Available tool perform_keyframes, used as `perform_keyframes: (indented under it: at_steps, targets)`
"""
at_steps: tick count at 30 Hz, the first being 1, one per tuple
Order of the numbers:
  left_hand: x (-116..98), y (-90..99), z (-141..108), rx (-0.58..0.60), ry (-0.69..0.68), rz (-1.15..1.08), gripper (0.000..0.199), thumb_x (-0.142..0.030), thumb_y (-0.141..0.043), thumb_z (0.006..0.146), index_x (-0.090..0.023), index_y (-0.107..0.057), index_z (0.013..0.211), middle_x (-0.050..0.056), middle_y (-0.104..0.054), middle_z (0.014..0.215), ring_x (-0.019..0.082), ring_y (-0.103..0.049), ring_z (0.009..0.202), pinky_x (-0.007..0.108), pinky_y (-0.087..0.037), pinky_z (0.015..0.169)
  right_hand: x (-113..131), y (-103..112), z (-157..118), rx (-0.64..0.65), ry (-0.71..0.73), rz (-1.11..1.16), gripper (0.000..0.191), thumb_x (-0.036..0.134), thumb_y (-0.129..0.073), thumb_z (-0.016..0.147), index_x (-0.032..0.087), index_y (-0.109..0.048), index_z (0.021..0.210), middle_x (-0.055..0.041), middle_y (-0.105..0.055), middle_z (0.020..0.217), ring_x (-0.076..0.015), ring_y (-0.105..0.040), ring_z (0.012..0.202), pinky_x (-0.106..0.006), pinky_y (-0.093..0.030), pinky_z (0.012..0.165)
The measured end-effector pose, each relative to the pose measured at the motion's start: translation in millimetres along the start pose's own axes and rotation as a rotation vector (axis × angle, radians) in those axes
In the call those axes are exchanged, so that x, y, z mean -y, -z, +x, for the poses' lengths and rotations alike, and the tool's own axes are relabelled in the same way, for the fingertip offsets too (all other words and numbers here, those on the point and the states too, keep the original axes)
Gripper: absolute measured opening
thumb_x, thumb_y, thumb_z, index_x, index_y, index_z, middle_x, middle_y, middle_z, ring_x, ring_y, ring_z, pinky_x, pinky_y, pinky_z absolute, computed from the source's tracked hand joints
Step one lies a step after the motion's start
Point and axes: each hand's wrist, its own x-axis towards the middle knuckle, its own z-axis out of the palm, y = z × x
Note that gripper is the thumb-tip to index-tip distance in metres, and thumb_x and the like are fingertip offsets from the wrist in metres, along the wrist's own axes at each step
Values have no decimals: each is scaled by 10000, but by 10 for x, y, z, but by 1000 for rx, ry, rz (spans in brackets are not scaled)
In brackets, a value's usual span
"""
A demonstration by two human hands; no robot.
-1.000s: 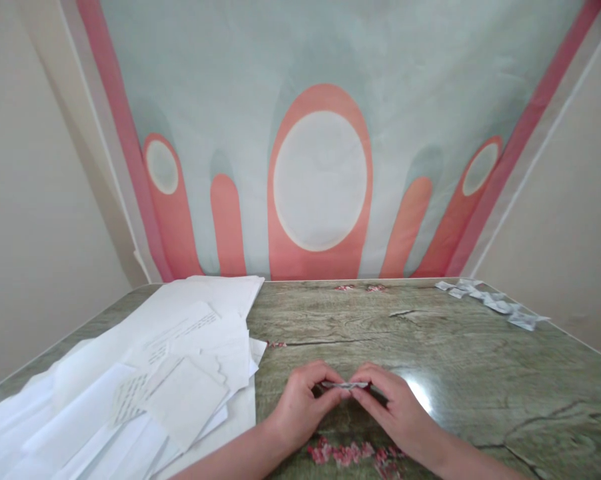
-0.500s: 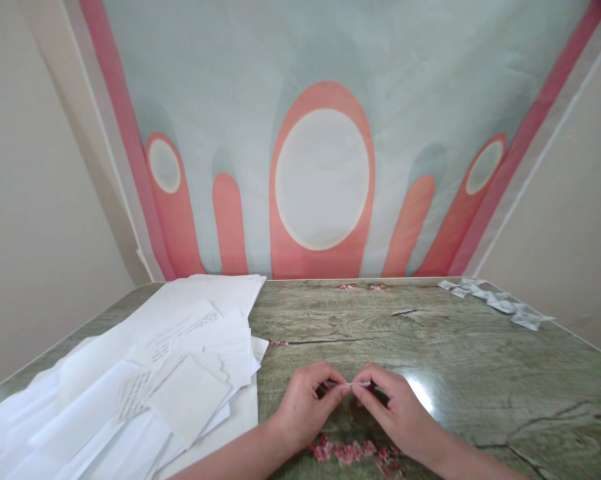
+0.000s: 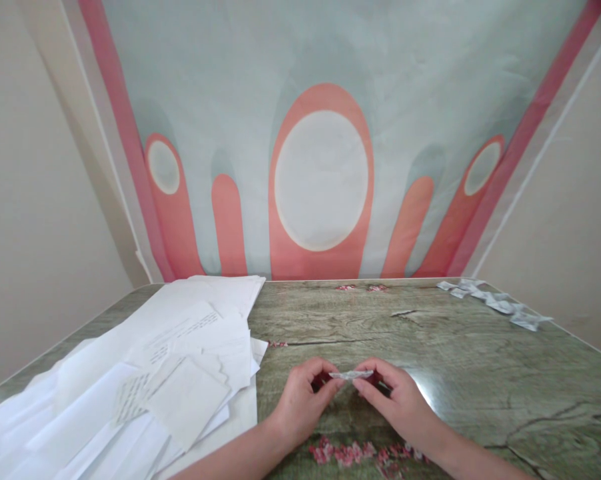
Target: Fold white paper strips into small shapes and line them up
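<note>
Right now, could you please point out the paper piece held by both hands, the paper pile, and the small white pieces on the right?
Held paper piece (image 3: 351,375): head view, on its middle.
Paper pile (image 3: 188,400): head view, on a squarish upper sheet.
Small white pieces (image 3: 528,321): head view, on the nearest one.

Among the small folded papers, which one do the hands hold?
The narrow paper pinched between the left hand and right hand; the other folded papers lie near the right edge of the table.

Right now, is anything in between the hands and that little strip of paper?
Nothing visible: the left hand and right hand both pinch the paper strip directly. The paper pile lies off to their left.
</note>
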Motion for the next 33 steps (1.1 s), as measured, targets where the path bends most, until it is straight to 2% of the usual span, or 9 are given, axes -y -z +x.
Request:
perform_keyframes:
  at_steps: [6,14,21,26,33]
  targets:
    - [0,8,1,13,-37,-19,199,-284,-526,826,-151,-663,770,12,-589,667,131,-506,631,210,-376,596,0,19,21,-4,20,-4,215,355,-519,847,186,-598,741,21,-594,632,-142,-572,631,-246,-425,619]
    - [11,9,0,15,-29,9,204,-286,-532,823,-156,-677,763,10,-605,651,133,-518,617,210,-382,594,7,33,5,-11,37,-57,227,356,-535,835,190,-626,710,18,-609,592,-143,-580,600,-243,-431,595]
    - [33,-1,19,-73,-3,-6,223,-321,-515,835,-156,-654,780,15,-611,666,142,-531,624,219,-399,595,-25,48,44,-59,28,14,234,387,-516,842,198,-635,914,-13,-660,763,-167,-611,708,-267,-468,662]
    - [61,-1,18,-57,0,-8,220,-321,-516,840,-160,-663,811,22,-623,698,147,-543,649,222,-402,607,-29,66,40,-54,46,-30,265,388,-470,875,199,-640,802,-4,-641,700,-160,-603,691,-257,-449,652]
    - [56,5,3,-55,-18,9,212,-306,-518,842,-166,-672,804,24,-634,714,148,-547,661,223,-401,619,-5,70,20,-59,76,-71,260,365,-472,879,198,-641,774,-4,-636,683,-157,-591,674,-258,-440,639]
